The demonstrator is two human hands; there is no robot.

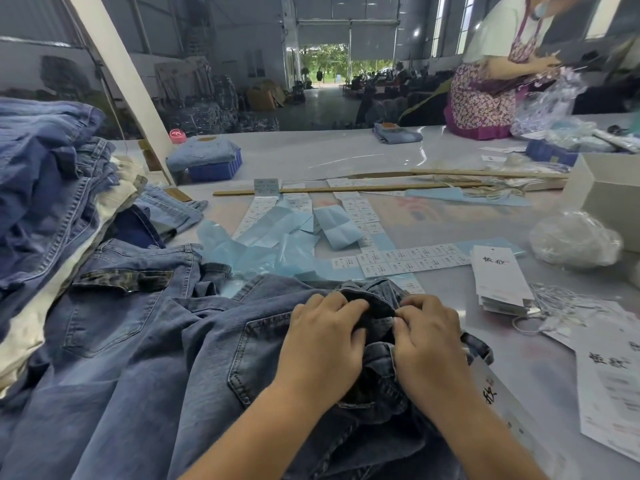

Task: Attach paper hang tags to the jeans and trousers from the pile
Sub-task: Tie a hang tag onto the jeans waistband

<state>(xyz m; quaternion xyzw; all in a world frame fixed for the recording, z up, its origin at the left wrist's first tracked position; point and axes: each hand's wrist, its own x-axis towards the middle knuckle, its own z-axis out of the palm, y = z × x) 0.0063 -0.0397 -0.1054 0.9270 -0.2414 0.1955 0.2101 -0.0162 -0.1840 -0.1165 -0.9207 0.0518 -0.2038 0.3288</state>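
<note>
A pair of blue jeans [214, 344] lies spread on the table in front of me, back pocket up. My left hand [325, 341] and my right hand [429, 337] both pinch the dark waistband [370, 303] at its top, fingertips close together. A stack of white paper hang tags [498, 278] sits to the right, with loose white strings [561, 306] beside it. A white tag [491, 393] shows under my right wrist, partly hidden. The pile of jeans and trousers [55, 188] rises at the left.
Sheets of small sticker labels [398, 259] and pale blue backing paper [273, 237] cover the middle of the table. Two wooden sticks [346, 189] lie across it. A white box [609, 199] and plastic bags [575, 239] stand right. A person [498, 71] works at the far right.
</note>
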